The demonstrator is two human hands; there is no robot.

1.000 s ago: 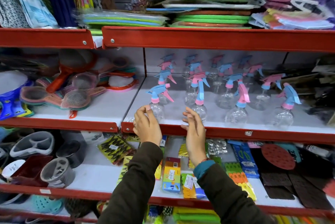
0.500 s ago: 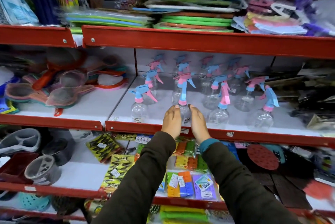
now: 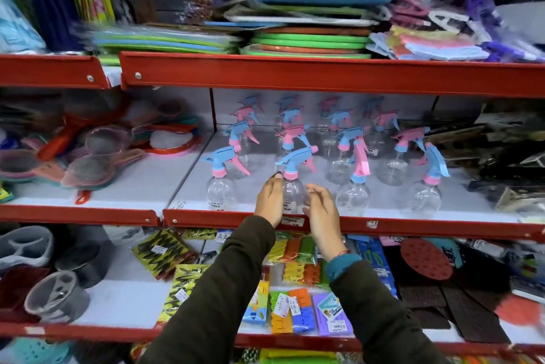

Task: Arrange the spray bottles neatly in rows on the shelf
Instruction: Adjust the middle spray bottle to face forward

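Several clear spray bottles with pink and blue trigger heads stand in rows on the white middle shelf [image 3: 442, 228]. In the front row, the second spray bottle [image 3: 292, 195] from the left has a blue head turned sideways, nozzle to the left. My left hand [image 3: 269, 200] wraps its left side, thumb up at the neck. My right hand [image 3: 320, 211] hovers just right of it, fingers spread, not touching. Front-row neighbours are a bottle [image 3: 219, 189] to the left and a bottle [image 3: 354, 195] to the right, with one more [image 3: 424, 197] further right.
A red upper shelf rail [image 3: 324, 74] overhangs the bottles. Round strainers [image 3: 88, 169] lie on the left bay. Dark packaged goods [image 3: 507, 163] crowd the right end. Packets of clips [image 3: 295, 257] fill the shelf below my wrists.
Both hands moved from the front-left bottle to the second one and gripped it. Its head has since turned sideways, and my right hand has come off it.
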